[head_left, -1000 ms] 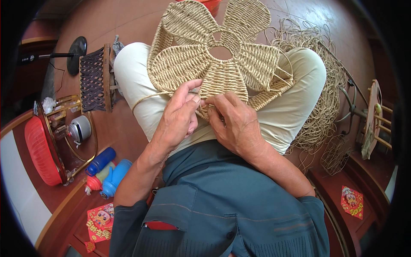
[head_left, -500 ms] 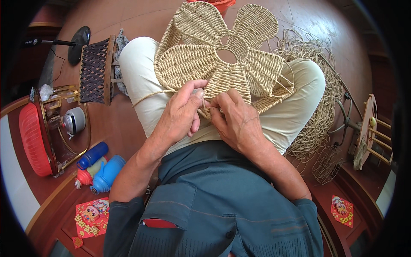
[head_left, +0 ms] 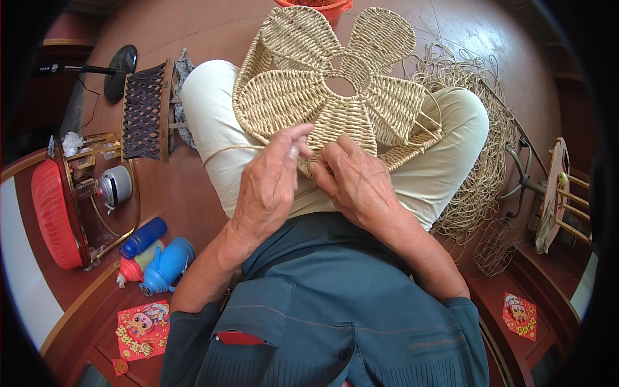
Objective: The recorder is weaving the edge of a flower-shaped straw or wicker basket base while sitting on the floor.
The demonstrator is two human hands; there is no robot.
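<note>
On my lap rests a woven straw-cord flower-shaped piece (head_left: 342, 132), with broad petals around a central ring and a deeper woven side wall behind them. My right hand (head_left: 361, 175) is closed at the near edge of the lowest petal, its bent fingers pinching cord there; the fingertips are partly hidden. Beside it my left hand (head_left: 269, 177) has its index finger stretched out over the petal and the thumb held apart from it. A loose straw cord (head_left: 232, 148) runs across my left thigh and passes behind the left hand.
A big tangled heap of straw cord (head_left: 474, 155) lies on the floor at right, near a small wooden frame (head_left: 558, 193). At left are a woven-seat stool (head_left: 145, 109), a red basket (head_left: 55, 213), a blue bottle (head_left: 143, 237) and a blue thermos (head_left: 169, 264). An orange-red bucket (head_left: 332, 9) stands ahead.
My left hand has turned and drawn slightly back, its fingers straightening away from the right fingertips. My right hand stays at the petal's near edge. The woven piece has barely moved.
</note>
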